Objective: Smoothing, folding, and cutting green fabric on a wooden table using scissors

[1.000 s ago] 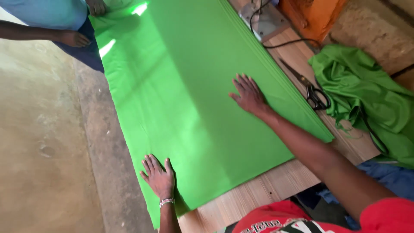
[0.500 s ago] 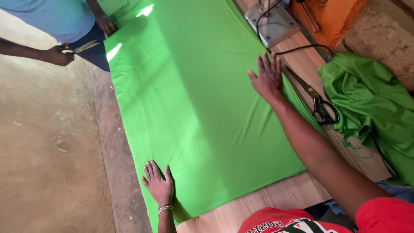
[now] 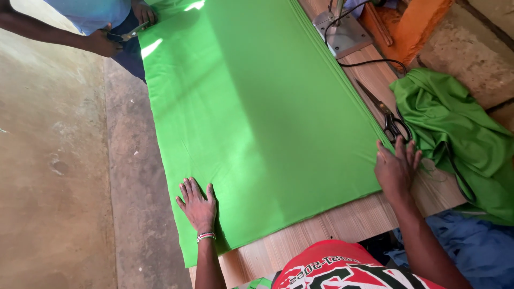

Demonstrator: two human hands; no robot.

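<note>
No packages, labels, signs or screens are visible.

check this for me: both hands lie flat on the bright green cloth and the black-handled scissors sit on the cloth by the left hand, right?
Not quite. In the head view the black-handled scissors lie on the bare wooden table by the right hand, not the left hand. Both hands do lie on the bright green cloth.
</note>
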